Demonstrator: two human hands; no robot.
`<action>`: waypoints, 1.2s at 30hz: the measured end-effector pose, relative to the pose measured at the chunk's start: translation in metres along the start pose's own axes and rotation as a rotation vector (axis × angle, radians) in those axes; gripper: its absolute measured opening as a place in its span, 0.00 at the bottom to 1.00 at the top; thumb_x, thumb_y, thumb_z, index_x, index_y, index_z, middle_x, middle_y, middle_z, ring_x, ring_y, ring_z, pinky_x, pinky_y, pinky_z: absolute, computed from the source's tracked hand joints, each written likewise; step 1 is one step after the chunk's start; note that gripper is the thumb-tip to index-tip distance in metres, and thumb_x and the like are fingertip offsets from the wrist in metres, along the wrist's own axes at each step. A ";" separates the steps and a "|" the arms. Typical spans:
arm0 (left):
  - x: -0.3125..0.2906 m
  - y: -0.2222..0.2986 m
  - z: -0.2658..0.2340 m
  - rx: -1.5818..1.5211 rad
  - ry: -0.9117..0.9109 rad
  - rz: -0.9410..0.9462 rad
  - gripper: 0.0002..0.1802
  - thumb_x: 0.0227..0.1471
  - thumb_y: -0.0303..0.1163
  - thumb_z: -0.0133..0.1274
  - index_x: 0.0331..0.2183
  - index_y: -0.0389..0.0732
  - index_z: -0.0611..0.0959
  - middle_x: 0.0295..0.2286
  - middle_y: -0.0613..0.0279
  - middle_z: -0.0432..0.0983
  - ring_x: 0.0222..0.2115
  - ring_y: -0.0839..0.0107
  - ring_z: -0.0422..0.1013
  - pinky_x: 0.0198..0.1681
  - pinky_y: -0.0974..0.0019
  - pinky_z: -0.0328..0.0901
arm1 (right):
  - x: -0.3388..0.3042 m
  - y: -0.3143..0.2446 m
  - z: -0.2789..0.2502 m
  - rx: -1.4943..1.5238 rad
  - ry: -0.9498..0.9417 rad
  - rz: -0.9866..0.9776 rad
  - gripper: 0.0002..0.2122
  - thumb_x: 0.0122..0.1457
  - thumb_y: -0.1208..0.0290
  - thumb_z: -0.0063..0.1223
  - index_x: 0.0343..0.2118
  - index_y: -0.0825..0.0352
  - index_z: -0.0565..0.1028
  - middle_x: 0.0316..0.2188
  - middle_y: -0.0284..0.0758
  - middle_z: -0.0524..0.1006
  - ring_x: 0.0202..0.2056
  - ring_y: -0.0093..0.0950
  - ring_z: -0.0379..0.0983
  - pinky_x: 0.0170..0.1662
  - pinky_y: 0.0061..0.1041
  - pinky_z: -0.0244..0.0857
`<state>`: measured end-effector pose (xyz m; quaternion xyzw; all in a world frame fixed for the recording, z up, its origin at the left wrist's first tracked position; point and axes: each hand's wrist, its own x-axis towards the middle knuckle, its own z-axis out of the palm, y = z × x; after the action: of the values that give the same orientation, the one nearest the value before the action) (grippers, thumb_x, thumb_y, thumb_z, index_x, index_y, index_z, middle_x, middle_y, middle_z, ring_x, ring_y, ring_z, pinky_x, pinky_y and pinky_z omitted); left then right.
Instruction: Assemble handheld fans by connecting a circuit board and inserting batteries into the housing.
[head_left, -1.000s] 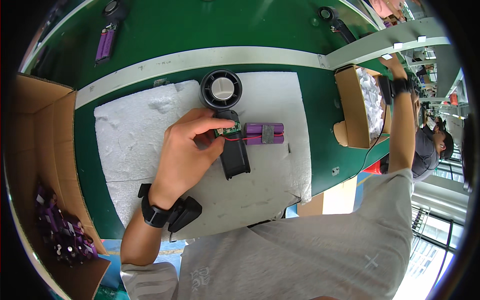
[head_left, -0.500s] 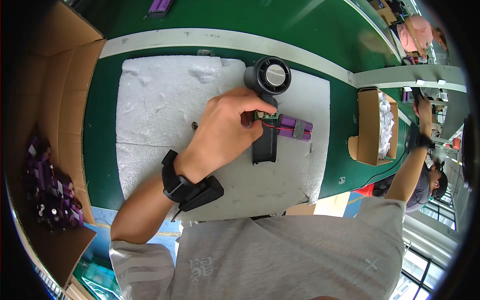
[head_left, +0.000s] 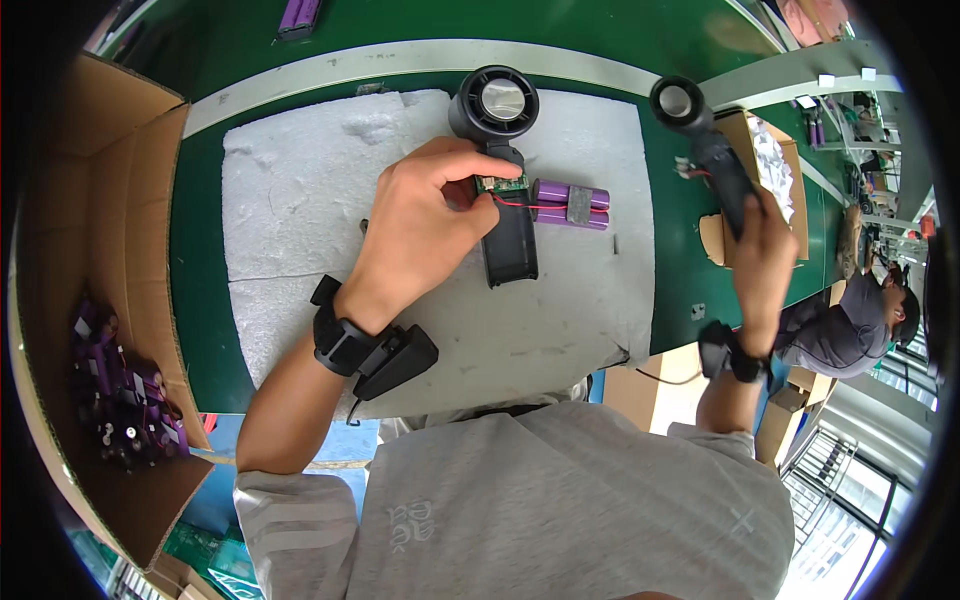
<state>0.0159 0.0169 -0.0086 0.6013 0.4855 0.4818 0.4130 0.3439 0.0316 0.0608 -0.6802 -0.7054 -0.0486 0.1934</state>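
A black handheld fan [head_left: 512,245] lies on the white foam sheet, its handle casing open. My left hand [head_left: 420,220] pinches it at the neck, thumb and index finger at either side of a small green circuit board [head_left: 503,184]. A red wire runs from there to a purple two-cell battery pack [head_left: 572,203], grey tape round its middle, lying just right of the handle. My right hand [head_left: 768,245] is wrapped round the handle of a second black handheld fan [head_left: 722,165], raised at the right with its round head up. Short wires with a white connector stick out of its side.
A small cardboard box [head_left: 742,165] with white crumpled contents stands behind the second fan. At the left, a tall cardboard box [head_left: 140,240] holds several purple battery packs [head_left: 125,385]. Another purple pack [head_left: 298,18] lies on the far green bench. A person in dark clothing [head_left: 845,325] sits at the right.
My right hand has come in from far out at the right, bringing the second handheld fan over the bench. My left hand keeps its pinch on the first fan. The whole view has shifted.
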 end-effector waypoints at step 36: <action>0.003 0.005 -0.006 0.322 -0.024 0.133 0.19 0.36 0.20 0.64 0.36 0.44 0.86 0.38 0.55 0.78 0.28 0.70 0.78 0.29 0.72 0.72 | 0.015 -0.096 0.039 1.567 -1.575 0.198 0.46 0.36 0.82 0.65 0.61 0.70 0.52 0.46 0.45 0.71 0.42 0.38 0.76 0.43 0.30 0.72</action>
<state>0.0113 0.0196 -0.0021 0.6962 0.5107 0.4169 0.2842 0.2416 0.0520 0.0486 -0.2645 -0.4094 0.8703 0.0709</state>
